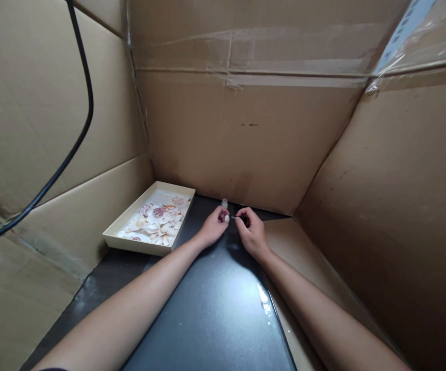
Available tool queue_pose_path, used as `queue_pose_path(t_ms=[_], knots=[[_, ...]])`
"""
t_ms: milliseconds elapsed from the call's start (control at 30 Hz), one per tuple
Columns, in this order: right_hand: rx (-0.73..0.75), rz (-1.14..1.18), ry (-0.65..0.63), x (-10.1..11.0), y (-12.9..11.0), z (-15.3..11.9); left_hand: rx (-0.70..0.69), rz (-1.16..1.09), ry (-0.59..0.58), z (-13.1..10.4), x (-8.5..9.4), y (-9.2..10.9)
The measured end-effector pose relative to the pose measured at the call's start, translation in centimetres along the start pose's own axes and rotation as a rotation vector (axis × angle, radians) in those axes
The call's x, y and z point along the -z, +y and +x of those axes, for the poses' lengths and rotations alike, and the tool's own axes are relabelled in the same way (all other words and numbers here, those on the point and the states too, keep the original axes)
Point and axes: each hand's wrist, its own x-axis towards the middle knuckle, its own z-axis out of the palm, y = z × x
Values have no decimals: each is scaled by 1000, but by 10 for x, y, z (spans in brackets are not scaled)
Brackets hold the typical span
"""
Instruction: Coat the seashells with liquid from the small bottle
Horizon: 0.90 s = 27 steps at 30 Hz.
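My left hand is closed, pinching a small white piece that looks like a seashell. Just to its right, my right hand holds a thin stick between thumb and fingers, its end pointing at the white piece. The stick is too small to tell its exact kind, and whether it touches the piece is unclear. Behind my left fingertips stands a small clear bottle. To the left, a shallow cream tray holds many seashells, white, cream and purplish.
A dark, glossy tabletop lies under my arms. Cardboard walls enclose it at the back and both sides, with a cardboard strip along the right. A black cable hangs at the upper left.
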Motion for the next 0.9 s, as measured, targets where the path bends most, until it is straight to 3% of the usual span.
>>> queue_pose_path(t_ms=[900], knots=[[24, -6, -36, -1, 3, 1, 0, 25, -16, 1, 0, -2]])
